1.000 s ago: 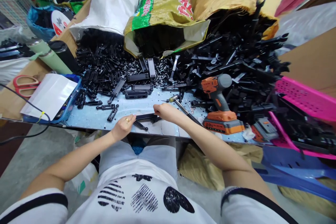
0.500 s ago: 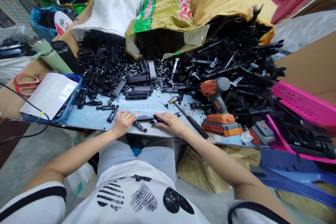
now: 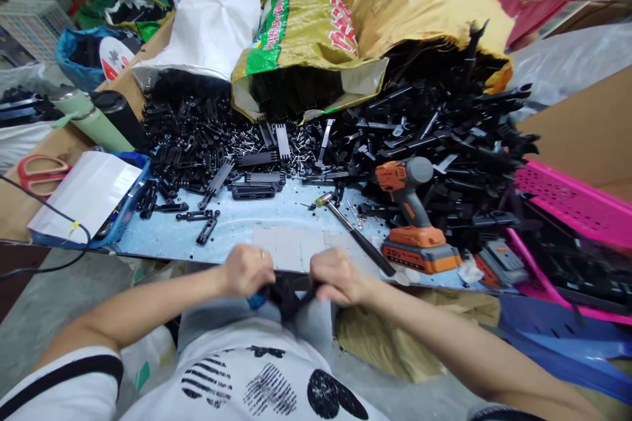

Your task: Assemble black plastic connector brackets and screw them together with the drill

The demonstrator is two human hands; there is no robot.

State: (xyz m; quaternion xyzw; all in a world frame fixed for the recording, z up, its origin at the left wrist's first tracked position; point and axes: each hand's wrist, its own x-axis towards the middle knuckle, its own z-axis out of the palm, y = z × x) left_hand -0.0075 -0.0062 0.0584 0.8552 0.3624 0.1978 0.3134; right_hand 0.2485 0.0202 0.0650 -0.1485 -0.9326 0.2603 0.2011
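Observation:
Both my hands are closed around a dark, jointed-looking black part (image 3: 290, 295), held in front of my lap just off the table's near edge. My left hand (image 3: 247, 270) grips its left end and wears a ring. Its right end is in my right hand (image 3: 340, 275). Motion blur hides the part's exact shape, and the fingers cover its ends. On the table beyond my right hand lies a hammer (image 3: 359, 238) with a black handle. Short black linkage pieces (image 3: 207, 227) rest on the blue surface beyond my left hand.
An orange cordless power tool (image 3: 409, 210) stands at the right, beside a pink basket (image 3: 577, 204). Heaps of black metal parts (image 3: 424, 125) and small pins spill from sacks (image 3: 306, 33) at the back. At the left are scissors (image 3: 42, 171), a blue tray (image 3: 106, 227) and bottles.
Both hands have drawn back from the tabletop toward my body, carrying the black parts that were on the table edge. Pale grey patches of the surface now show where they were.

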